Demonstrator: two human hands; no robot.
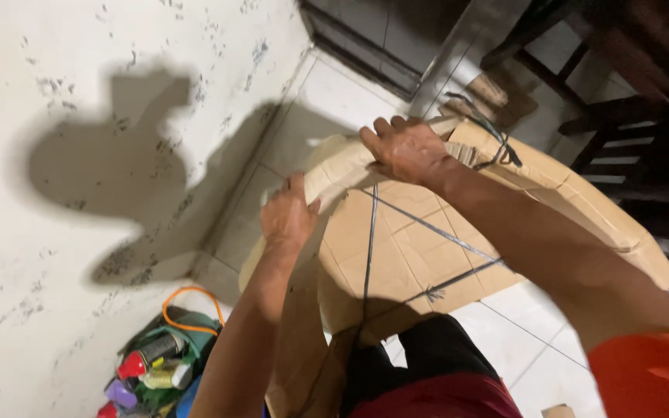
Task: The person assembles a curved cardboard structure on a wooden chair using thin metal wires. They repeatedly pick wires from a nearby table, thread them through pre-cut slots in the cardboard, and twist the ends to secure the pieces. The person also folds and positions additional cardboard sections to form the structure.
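Note:
A large curved cardboard wrapping (412, 255) stands in front of me, crossed by thin dark strings that meet in knots. My left hand (288, 217) grips its rolled upper edge on the left side. My right hand (406, 149) presses down over the same rim farther along, fingers curled on the cardboard. A bundle of dark string (497, 147) is tied on the rim just right of my right hand. My legs in dark and red clothing show below the cardboard.
A stained white wall (79, 193) runs along the left. At its foot sits a green bag (166, 364) with spray cans, bottles and an orange cord. Pale floor tiles (520, 340) lie beneath; dark wooden furniture (621, 116) stands at the upper right.

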